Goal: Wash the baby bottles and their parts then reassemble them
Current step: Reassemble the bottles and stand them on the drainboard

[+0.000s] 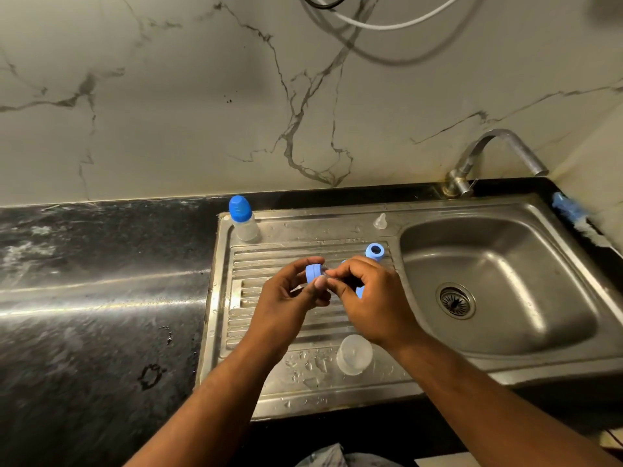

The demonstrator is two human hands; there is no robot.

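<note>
Left hand [286, 299] pinches a blue plastic screw ring [313, 273] above the wet, ribbed steel drainboard [242, 318]; right hand [369, 298] pinches at the ring's open side. Capped bottle [243, 220] stands at the drainboard's back-left corner, a clear dome [354, 353] near its front edge; smooth basin [499, 264] lies open rightward.

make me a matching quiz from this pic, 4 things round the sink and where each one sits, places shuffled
1 capped bottle
2 loose nipple
3 clear bottle body
4 bottle brush

a right of the basin
b front of the drainboard
c back left corner of the drainboard
d back edge, left of the tap

Pairs: 1-c, 2-d, 3-b, 4-a
</note>
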